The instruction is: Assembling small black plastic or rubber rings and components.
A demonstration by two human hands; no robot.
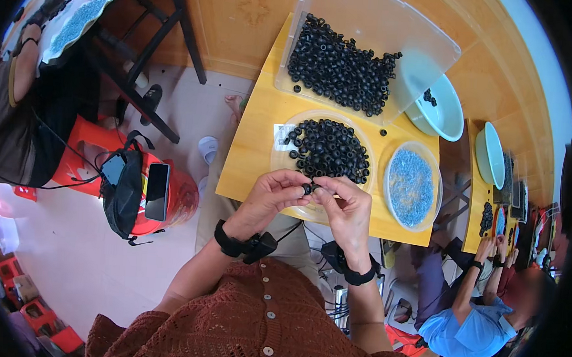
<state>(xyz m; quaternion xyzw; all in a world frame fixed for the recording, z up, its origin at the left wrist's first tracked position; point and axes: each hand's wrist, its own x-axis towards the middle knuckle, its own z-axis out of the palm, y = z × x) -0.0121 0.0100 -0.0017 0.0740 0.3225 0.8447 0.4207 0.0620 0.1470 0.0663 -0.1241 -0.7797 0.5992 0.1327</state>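
Observation:
My left hand and my right hand meet over the near edge of the table, fingertips pinched together. Between them is a small black ring-shaped part, gripped from both sides; its details are too small to make out. Just beyond my fingers, a round shallow clear tray bears a heap of the same black parts. To the right stands a round clear tub full of tiny pale-blue pieces.
A large clear plastic bin with many black parts lies at the table's far side. Beside it is a light-blue basin. Left, a red stool carries a phone and black bag. Other people sit at both sides.

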